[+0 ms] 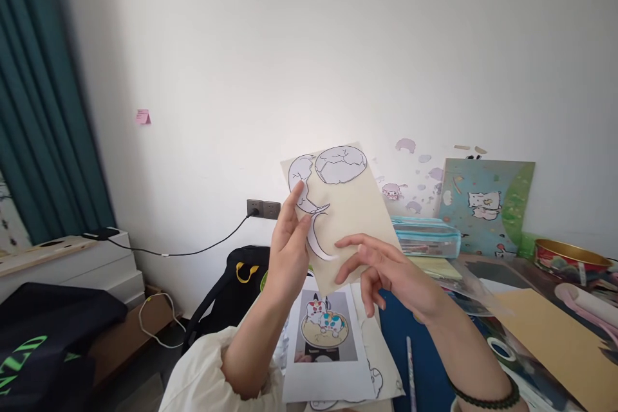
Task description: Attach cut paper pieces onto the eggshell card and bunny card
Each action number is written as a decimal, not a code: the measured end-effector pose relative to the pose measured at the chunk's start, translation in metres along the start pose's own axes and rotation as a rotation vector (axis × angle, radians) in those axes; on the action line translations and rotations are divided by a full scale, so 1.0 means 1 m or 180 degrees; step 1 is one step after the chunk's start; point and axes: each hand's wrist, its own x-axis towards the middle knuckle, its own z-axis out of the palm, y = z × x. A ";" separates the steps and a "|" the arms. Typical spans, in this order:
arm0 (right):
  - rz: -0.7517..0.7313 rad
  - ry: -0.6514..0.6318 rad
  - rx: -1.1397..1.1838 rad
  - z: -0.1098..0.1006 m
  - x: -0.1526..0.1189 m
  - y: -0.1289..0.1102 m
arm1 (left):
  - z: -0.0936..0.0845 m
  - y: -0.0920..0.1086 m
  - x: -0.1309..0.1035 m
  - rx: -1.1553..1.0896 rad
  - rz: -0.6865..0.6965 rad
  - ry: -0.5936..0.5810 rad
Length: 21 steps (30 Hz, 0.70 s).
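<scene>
My left hand (290, 244) grips the left side of a cream sheet (357, 219), held up at a tilt before the wall. Three pale paper pieces with dark outlines lie on it: a cracked eggshell shape (341, 165) at the top, a crescent shell piece (300, 174) partly under my left fingers, and a slim white crescent (316, 241) below. At the sheet's lower right, my right hand (386, 267) has its fingers apart and nothing in them. Whether its fingertips touch the sheet I cannot tell. Below lies a printed picture (328, 328) of two spotted figures in a shell.
A pencil (411, 373) lies on the blue mat (393, 335). To the right are a clear pencil case (427, 238), a tape roll (501, 349), a tan sheet (555, 335) and a round tin (572, 257). A black backpack (226, 296) stands left of the desk.
</scene>
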 end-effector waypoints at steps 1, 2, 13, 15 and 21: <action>-0.0010 0.0038 -0.0031 -0.001 -0.001 -0.001 | 0.000 0.000 0.000 0.0026 -0.0041 -0.0057; -0.0012 0.0074 -0.0069 -0.001 -0.002 -0.002 | -0.001 0.000 -0.001 0.0065 -0.0076 -0.0121; -0.0083 0.0768 0.0026 0.016 0.015 0.009 | 0.006 0.006 -0.012 0.0507 -0.0331 -0.0689; -0.0122 0.0925 0.0088 0.020 0.016 0.010 | 0.007 0.004 -0.013 0.0621 -0.0137 -0.0605; -0.0055 0.1216 0.0269 0.028 0.018 0.011 | 0.006 -0.003 -0.016 0.0823 -0.0112 -0.0739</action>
